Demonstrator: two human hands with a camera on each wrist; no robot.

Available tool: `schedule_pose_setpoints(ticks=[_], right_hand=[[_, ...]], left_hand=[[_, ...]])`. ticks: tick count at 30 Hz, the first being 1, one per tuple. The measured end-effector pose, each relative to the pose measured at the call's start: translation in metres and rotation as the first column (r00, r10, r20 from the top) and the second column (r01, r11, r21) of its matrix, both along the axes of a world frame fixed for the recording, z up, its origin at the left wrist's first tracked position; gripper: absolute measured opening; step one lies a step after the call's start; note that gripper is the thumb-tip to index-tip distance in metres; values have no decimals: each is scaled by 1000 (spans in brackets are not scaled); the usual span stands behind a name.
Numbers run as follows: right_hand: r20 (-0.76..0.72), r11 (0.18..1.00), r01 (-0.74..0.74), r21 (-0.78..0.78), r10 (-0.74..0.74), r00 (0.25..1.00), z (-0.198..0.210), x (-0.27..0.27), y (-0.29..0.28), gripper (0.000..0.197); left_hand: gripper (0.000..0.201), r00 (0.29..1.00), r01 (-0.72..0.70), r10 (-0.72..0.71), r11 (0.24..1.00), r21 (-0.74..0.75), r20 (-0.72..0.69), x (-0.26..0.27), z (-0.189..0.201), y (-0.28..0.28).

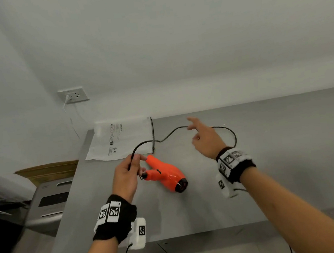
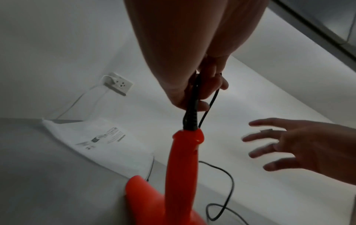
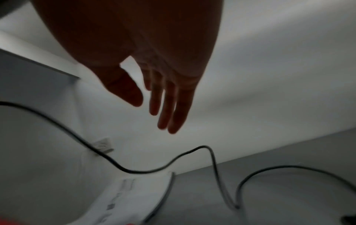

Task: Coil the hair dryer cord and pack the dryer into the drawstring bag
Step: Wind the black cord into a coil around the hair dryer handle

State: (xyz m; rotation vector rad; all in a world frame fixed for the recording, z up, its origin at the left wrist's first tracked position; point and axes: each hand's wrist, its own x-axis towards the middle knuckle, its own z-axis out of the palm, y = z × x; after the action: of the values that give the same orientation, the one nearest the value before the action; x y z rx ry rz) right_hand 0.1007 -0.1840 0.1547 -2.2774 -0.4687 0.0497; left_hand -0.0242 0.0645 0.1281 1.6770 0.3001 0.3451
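An orange hair dryer (image 1: 166, 175) lies on the grey table (image 1: 271, 176), its handle (image 2: 183, 159) folded toward my left hand. My left hand (image 1: 129, 168) grips the black cord (image 1: 171, 134) close to the handle's strain relief (image 2: 190, 120). From there the cord arcs up and right across the table and loops back behind my right wrist. My right hand (image 1: 200, 135) hovers above the cord with fingers (image 3: 169, 109) spread and straight, holding nothing. A white drawstring bag (image 1: 122, 139) with printed warnings lies flat at the table's far left corner.
A wall socket (image 1: 74, 94) with a white plug and cable sits on the wall left of the table. Left of the table stand a grey appliance (image 1: 50, 202) and a cardboard box (image 1: 48, 171). The table's front edge runs below my wrists.
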Motion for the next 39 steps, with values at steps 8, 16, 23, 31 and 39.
schedule_pose_setpoints(ticks=[8,16,23,31,39], right_hand=[[139,952,-305,12,300,944,14,-43,59,22],[297,990,-117,81,88,951,28,-23,39,28],[182,949,-34,-314,95,979,-15,-30,45,45],[-51,783,-356,-511,385,921,-48,-98,72,28],[196,775,-372,-511,526,827,50,-94,32,20]], left_hand=[[30,970,241,-240,966,90,-23,15,29,-23],[42,970,190,-163,972,139,-182,-6,10,-18],[39,956,253,-255,967,-35,-143,-5,18,-26],[27,940,310,-335,919,-242,-67,0,17,-37],[41,933,312,-347,912,-266,-93,7,25,-31]])
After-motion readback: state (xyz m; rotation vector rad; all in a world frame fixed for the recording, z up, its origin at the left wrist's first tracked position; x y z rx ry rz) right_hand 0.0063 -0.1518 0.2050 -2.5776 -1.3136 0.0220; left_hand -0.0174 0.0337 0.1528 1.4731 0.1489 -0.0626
